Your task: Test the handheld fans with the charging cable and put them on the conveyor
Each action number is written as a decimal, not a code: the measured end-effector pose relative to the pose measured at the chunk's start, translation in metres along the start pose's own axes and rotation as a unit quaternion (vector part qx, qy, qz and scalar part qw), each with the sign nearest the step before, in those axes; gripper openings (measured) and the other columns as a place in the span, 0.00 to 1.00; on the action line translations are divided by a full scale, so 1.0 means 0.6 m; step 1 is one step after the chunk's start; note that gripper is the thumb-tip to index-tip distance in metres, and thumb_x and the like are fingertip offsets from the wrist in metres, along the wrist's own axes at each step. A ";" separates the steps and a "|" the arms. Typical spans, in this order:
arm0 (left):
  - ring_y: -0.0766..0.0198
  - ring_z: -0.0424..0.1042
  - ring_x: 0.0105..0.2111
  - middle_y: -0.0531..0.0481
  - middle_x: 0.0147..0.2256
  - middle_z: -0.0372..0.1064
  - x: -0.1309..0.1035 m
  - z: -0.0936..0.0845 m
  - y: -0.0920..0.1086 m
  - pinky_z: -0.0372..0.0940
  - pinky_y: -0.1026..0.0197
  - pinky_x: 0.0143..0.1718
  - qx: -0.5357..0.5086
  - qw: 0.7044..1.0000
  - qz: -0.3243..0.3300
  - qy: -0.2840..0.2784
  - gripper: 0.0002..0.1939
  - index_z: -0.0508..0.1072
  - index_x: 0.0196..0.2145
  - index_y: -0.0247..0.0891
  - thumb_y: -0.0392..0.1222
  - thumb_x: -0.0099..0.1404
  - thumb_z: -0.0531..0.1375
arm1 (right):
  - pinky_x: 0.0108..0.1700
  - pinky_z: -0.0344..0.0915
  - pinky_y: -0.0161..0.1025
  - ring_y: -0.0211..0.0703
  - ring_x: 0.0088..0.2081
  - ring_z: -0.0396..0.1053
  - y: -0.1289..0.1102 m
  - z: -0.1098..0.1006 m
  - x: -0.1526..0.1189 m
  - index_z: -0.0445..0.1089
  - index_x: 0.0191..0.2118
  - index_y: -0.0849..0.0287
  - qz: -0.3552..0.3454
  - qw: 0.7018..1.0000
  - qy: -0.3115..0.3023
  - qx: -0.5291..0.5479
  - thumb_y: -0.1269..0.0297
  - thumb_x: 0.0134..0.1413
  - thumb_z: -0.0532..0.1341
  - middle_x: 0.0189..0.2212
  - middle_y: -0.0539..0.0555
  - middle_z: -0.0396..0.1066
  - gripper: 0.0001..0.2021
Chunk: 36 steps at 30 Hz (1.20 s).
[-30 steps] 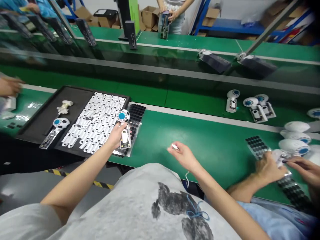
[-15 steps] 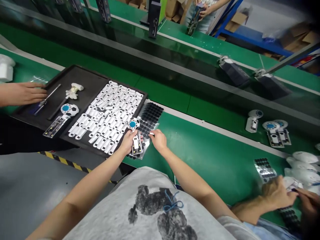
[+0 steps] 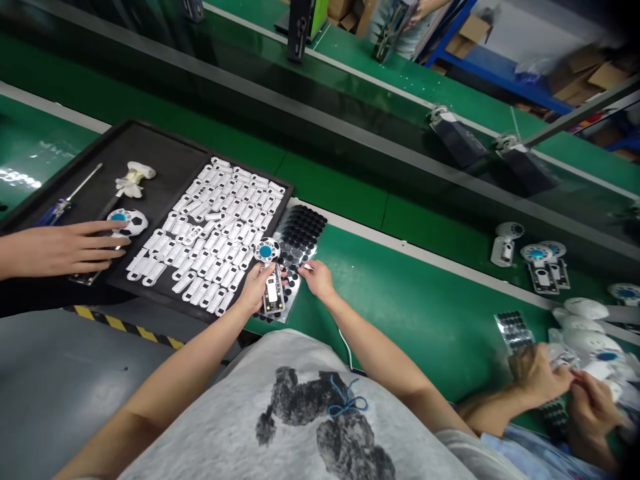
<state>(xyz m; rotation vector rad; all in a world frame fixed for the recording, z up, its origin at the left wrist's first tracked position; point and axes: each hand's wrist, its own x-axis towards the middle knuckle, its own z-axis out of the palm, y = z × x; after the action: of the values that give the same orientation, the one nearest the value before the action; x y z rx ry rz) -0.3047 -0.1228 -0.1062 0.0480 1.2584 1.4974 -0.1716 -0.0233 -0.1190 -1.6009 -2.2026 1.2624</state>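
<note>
The small fan part (image 3: 270,280) is clamped in the fingers of the left hand (image 3: 256,285), over the near end of the sheet of black pads (image 3: 300,235). The right hand (image 3: 316,279), a second ago well right of the sheet, is now brought to its right edge, fingertips pinched on a small white tool. Pad work seems begun.

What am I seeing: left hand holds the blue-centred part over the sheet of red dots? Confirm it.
Not quite. The head view shows the left hand holding the blue-centred part over a sheet of black dots, not red ones. The right hand is at that sheet too.
</note>
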 end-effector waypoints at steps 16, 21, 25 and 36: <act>0.62 0.72 0.27 0.53 0.26 0.68 -0.017 0.033 0.023 0.70 0.59 0.29 0.006 1.000 0.014 0.028 0.14 0.62 0.33 0.37 0.40 0.52 0.64 | 0.26 0.51 0.33 0.34 0.22 0.51 -0.069 -0.105 -0.058 0.61 0.27 0.59 -0.032 0.969 -0.024 0.243 0.53 0.48 0.56 0.20 0.44 0.52 0.13; 0.58 0.72 0.30 0.47 0.30 0.70 -0.088 0.118 0.096 0.71 0.52 0.31 0.025 0.996 -0.046 -0.074 0.09 0.66 0.34 0.35 0.42 0.58 0.57 | 0.22 0.42 0.33 0.31 0.20 0.42 -0.092 -0.233 -0.157 0.60 0.25 0.58 -0.037 0.944 -0.066 0.322 0.51 0.45 0.60 0.19 0.42 0.47 0.16; 0.55 0.72 0.34 0.44 0.34 0.70 -0.166 0.217 0.129 0.71 0.50 0.35 0.072 0.967 -0.090 -0.229 0.11 0.70 0.37 0.35 0.44 0.61 0.53 | 0.21 0.39 0.33 0.30 0.20 0.42 -0.090 -0.320 -0.246 0.62 0.26 0.59 -0.065 0.930 -0.055 0.359 0.56 0.50 0.60 0.19 0.43 0.48 0.12; 0.57 0.71 0.36 0.45 0.38 0.70 -0.295 0.382 0.092 0.69 0.55 0.37 0.171 0.894 -0.149 -0.386 0.12 0.73 0.38 0.38 0.43 0.62 0.52 | 0.30 0.61 0.30 0.32 0.28 0.63 -0.095 -0.425 -0.422 0.65 0.28 0.58 -0.130 0.919 0.170 0.331 0.70 0.53 0.58 0.24 0.45 0.63 0.04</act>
<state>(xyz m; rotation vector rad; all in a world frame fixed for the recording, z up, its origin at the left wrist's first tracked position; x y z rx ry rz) -0.1337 -0.0913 0.1317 0.5995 0.8020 0.8284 0.0349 -0.1028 0.1698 -1.1088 -1.4813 1.3241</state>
